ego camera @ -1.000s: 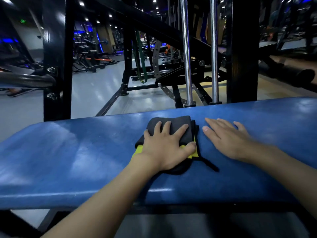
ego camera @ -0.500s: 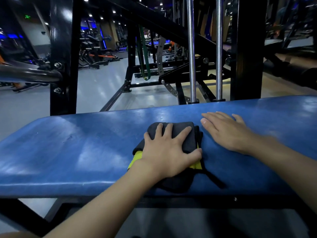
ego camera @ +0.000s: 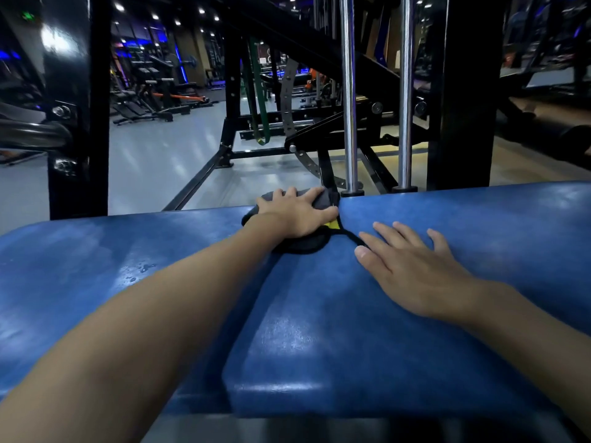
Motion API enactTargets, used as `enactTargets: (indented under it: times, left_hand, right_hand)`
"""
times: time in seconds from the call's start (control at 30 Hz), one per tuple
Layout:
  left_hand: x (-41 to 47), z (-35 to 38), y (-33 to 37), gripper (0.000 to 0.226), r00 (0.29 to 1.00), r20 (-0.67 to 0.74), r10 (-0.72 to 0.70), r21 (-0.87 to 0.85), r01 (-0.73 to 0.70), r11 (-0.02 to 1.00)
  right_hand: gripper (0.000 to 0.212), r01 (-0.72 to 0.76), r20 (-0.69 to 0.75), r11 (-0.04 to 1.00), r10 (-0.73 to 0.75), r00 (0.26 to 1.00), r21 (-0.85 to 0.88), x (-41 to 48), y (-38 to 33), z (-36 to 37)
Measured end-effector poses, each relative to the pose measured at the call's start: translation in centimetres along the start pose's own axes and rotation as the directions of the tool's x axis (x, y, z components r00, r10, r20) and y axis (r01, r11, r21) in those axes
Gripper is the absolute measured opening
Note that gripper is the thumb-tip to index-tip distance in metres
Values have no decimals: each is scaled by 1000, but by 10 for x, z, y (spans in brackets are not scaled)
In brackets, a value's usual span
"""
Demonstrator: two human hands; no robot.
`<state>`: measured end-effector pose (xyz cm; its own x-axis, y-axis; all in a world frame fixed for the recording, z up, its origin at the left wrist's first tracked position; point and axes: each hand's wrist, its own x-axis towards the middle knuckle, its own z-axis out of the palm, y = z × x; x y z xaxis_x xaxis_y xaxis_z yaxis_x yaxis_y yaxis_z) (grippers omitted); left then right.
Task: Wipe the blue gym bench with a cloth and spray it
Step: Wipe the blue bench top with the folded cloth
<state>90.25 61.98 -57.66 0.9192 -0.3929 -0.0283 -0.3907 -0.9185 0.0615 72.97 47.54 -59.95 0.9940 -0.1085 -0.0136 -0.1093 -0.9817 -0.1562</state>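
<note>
Since the earlier frame, the cloth (ego camera: 302, 246) has been pushed from the middle of the blue bench (ego camera: 319, 330) to its far edge, and the left hand (ego camera: 297, 215) has been carried out with it. The cloth is dark, with a yellow patch and a trailing black cord. It now lies at the far edge near the middle of the bench's length, partly overhanging.

It is pressed down by the left hand, whose fingers are spread and laid flat over it, not closed round it. The right hand (ego camera: 412, 266) is rested palm-down on the bench just right of the cloth. Its fingers are straight and slightly apart, nothing is held, and its fingertips are close to the cord.

Wiping is judged to be under way, at the far end of one stroke. A streaked sheen and a few droplets (ego camera: 140, 270) are seen on the left portion of the bench, so some spray may already have been applied. No spray bottle is in view. The right portion remains to be wiped, by this judgement.

Beyond the bench, two chrome rods (ego camera: 348, 91) and a black frame post (ego camera: 76, 107) are set on the grey floor (ego camera: 153, 161).
</note>
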Motion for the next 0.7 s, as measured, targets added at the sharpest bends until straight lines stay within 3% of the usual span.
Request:
enactTargets:
  times: [0.23, 0.43, 0.6, 0.7]
  left_hand:
    - [-29, 7, -2, 74, 999, -31, 29, -3, -29, 1000]
    - [-118, 12, 0, 73, 994, -40, 97, 31, -96, 995]
    - [-195, 16, -1, 91, 990, -62, 123, 65, -119, 991]
    - [-227, 19, -2, 88, 987, -88, 135, 65, -129, 989]
  right_hand:
    - [73, -24, 3, 999, 24, 1000, 27, 1, 1, 0]
    - [63, -56, 1, 997, 56, 998, 53, 0, -1, -3]
    - [66, -46, -11, 998, 47, 999, 52, -5, -1, -4]
    - [67, -47, -4, 997, 47, 999, 61, -8, -3, -5]
